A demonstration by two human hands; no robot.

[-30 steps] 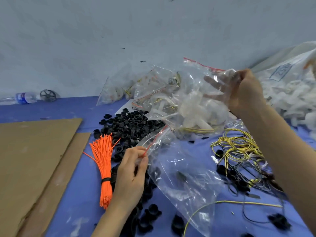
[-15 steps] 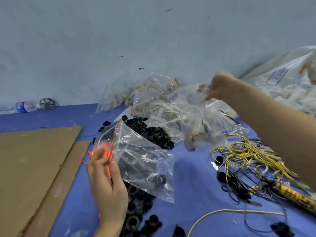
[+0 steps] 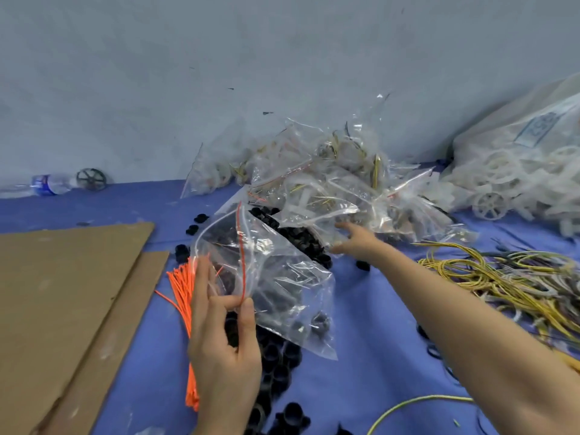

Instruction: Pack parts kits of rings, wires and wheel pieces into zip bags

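Left hand: your left hand (image 3: 224, 340) pinches the mouth of a clear zip bag (image 3: 282, 293) between thumb and fingers, right at its red seal strip, and holds it above the bench (image 3: 361, 356).
Zip bag: its mouth gapes toward the upper left. Dark shapes show through the film, and you cannot tell whether any lie inside.
Right hand: your right hand (image 3: 354, 241) is stretched forward, fingers loosely straight and holding nothing, at the far end of the black rings (image 3: 298, 237). Whether a fingertip touches one cannot be told.
Black rings: they are strewn from the packed bags toward you, under the held bag.
Packed bags: the heap (image 3: 329, 183) sits against the wall, just beyond your right hand.
Orange wires: the bundle (image 3: 185, 296) lies just left of your left hand, beside the cardboard (image 3: 62, 293).
Yellow wires: the tangle (image 3: 502, 277) lies right of your right forearm.
Wheel pieces: the white wheel pieces (image 3: 518, 164) fill a large clear sack at far right.
Far left: a water bottle (image 3: 47, 184) lies on its side beside a dark wheel (image 3: 91, 179).
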